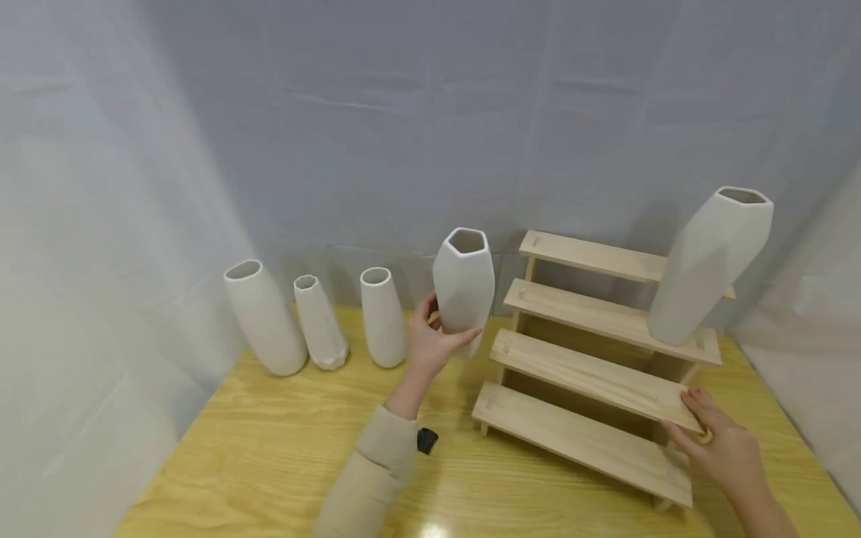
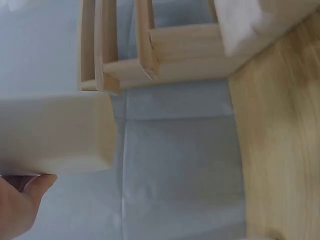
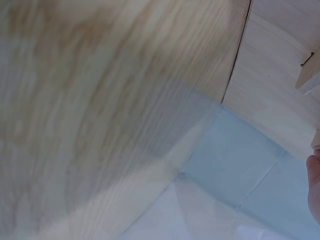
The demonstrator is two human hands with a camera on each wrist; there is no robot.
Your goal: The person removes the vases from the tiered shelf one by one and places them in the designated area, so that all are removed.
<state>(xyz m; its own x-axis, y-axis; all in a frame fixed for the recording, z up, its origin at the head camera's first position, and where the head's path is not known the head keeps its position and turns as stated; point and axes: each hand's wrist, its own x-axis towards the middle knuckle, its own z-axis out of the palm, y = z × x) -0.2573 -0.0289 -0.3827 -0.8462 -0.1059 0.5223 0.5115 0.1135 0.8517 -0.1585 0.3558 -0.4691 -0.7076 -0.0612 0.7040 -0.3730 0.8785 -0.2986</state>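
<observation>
My left hand (image 1: 430, 345) grips a white faceted vase (image 1: 466, 288) around its lower body, to the left of a wooden tiered display stand (image 1: 578, 441). In the left wrist view, that vase (image 2: 55, 135) is off the table, with the left thumb and a finger at its side. The right hand (image 1: 723, 444) holds the right end of one of the stand's lower steps. Only a bit of the right hand (image 3: 314, 185) shows at the edge of the right wrist view. A larger white faceted vase (image 1: 713, 261) stands at the right end of an upper step.
Three white vases stand in a row at the table's left: a wide one (image 1: 265, 317), a slim ribbed one (image 1: 319, 321) and a rounded one (image 1: 383, 317). A small black object (image 1: 427, 440) shows beside the left sleeve. Grey cloth (image 1: 377, 149) hangs behind the wooden table (image 1: 269, 463).
</observation>
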